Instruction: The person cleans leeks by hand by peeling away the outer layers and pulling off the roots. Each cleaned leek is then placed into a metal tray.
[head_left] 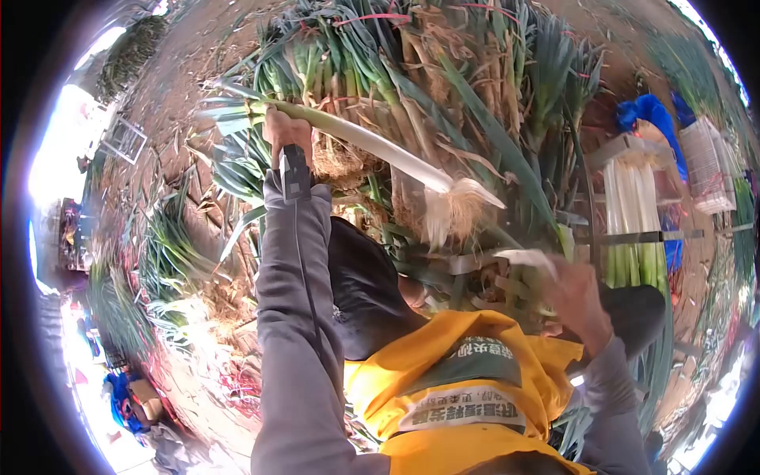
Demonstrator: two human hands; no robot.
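Observation:
A long leek point(372, 145) slants across the upper middle, its green leaves at the left and its white root end at the right. My left hand point(286, 131) is closed round its green upper part. Lower right, my right hand point(576, 301) is blurred, its fingers closed by a pale strip that I cannot identify. Shaggy roots point(465, 207) hang from the leek's end, above and left of my right hand.
Bundles of untrimmed leeks point(332, 59) lie ahead, some tied with red string. At the right, white-stemmed leeks point(633, 206) rest in a metal frame point(621, 146) beside a white crate point(707, 165). Loose leeks point(170, 237) and leaf scraps cover the ground at the left.

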